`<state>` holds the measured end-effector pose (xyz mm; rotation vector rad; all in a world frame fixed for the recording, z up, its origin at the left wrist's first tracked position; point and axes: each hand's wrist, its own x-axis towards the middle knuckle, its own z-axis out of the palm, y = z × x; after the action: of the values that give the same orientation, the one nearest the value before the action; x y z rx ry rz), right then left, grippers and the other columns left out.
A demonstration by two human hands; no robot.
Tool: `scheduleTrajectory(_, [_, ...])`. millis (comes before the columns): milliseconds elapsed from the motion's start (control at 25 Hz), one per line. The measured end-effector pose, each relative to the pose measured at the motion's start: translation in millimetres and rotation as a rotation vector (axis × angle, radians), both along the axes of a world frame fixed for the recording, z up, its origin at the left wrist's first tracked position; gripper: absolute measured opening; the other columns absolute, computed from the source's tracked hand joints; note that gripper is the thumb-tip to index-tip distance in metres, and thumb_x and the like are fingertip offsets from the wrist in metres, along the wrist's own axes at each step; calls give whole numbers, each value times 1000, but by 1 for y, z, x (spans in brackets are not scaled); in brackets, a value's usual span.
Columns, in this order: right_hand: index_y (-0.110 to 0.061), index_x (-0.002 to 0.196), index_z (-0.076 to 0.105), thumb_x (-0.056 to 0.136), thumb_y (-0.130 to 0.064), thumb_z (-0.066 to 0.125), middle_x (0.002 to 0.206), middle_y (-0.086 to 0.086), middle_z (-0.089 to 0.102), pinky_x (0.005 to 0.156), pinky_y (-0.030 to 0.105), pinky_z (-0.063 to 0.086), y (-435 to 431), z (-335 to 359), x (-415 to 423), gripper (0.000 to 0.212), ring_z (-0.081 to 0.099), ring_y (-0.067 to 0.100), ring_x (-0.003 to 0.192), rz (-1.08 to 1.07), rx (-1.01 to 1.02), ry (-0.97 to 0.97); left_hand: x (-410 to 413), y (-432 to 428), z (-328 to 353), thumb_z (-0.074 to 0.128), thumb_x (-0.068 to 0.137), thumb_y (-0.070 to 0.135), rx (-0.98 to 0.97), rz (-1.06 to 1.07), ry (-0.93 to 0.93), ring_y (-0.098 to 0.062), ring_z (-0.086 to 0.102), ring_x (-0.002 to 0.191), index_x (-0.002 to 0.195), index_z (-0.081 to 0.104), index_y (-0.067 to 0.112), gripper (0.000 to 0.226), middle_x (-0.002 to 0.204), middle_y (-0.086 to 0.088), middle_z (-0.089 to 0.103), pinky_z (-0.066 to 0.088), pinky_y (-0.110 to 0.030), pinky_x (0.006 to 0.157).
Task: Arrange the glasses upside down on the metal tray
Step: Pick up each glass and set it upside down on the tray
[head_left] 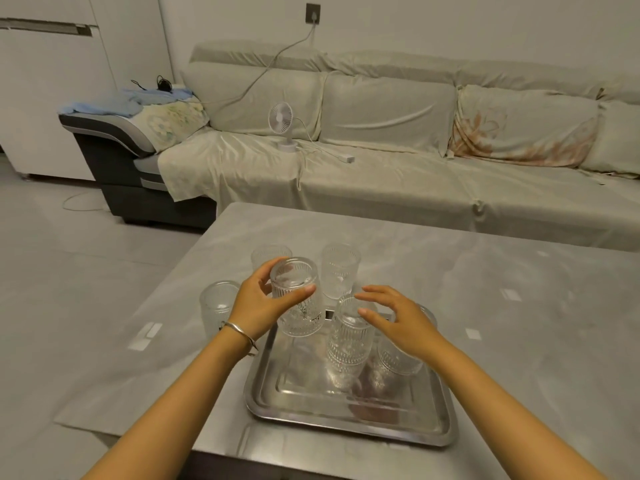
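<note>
A square metal tray (311, 410) lies on the grey table near its front edge. My left hand (256, 303) grips a ribbed clear glass (298, 299), held upside down and slightly tilted over the tray's far left corner. Two ribbed glasses stand upside down on the tray: one in the middle (349, 341) and one to its right (398, 358), partly hidden by my right hand (394, 317). That hand hovers open above them, fingers spread, touching nothing. Three more glasses stand on the table beyond the tray: left (216, 306), far left (270, 254), far middle (339, 271).
The grey table (519, 306) stretches to the right and far side. A covered sofa (415, 161) runs behind it, with a small white fan (282, 123) and a cable on the seat. Tiled floor lies to the left.
</note>
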<state>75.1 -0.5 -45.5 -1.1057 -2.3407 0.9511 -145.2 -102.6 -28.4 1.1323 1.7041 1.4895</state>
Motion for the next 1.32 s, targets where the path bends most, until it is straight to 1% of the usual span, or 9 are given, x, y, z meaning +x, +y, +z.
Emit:
scheduleTrajectory(120, [-36,123,59,84,-46,59,137,-14,50,101,23,40,3,-8,0,40,46,9,125,7,70,-65,1,2,-15,82,57,39,-21,-1,13,-20,54,117,122,53,27,72,124,1,60,48,-39,99])
scheduleTrajectory(200, [-36,122,60,82,-48,59,136,-13,53,107,35,38,4,-9,-1,41,48,12,126,-2,82,-75,3,3,-22,81,61,31,-27,-2,13,-18,54,114,119,54,29,64,121,2,60,46,-36,99])
scheduleTrajectory(360, [-36,120,61,80,-49,61,134,-14,55,105,33,38,3,-8,-1,42,49,11,125,-6,89,-57,8,8,-30,81,63,26,-27,-13,6,-12,54,108,118,53,28,62,115,6,59,44,-30,97])
scheduleTrajectory(520, [-37,120,61,80,-49,61,134,-14,55,103,30,38,3,-10,-1,41,50,10,124,-14,86,-47,11,11,-38,82,63,23,-31,-29,10,1,54,96,115,53,29,60,105,16,58,42,-14,82])
scheduleTrajectory(640, [-37,120,61,80,-49,62,134,-14,55,103,31,39,4,-10,-1,42,50,10,123,-19,86,-38,12,12,-44,83,61,23,-43,-35,2,9,53,92,113,54,29,60,100,20,58,42,-9,76])
scheduleTrajectory(840, [-37,120,61,80,-48,62,134,-14,55,101,30,38,5,-10,-2,41,50,12,123,-20,82,-34,11,15,-49,84,59,23,-53,-28,26,-4,57,97,116,55,24,64,108,7,62,44,-12,81])
scheduleTrajectory(1080, [-38,119,61,79,-50,62,132,-17,54,101,30,37,4,-10,-1,41,50,12,123,-18,73,-36,7,16,-51,83,60,22,-58,-48,61,-11,55,102,116,52,26,64,108,8,58,43,-11,80])
scheduleTrajectory(1240, [-37,119,60,79,-47,62,127,-20,51,101,28,35,3,-7,-2,41,48,6,119,-10,59,-36,8,12,-42,81,64,25,-80,-78,137,-12,49,112,129,45,19,75,120,6,51,42,-24,95])
scheduleTrajectory(1320, [-35,121,59,80,-45,63,128,-18,51,103,26,34,2,-4,-1,42,46,2,117,1,40,-22,4,4,-27,77,68,27,-1,-85,180,-11,48,116,130,44,20,70,125,7,50,41,-25,97])
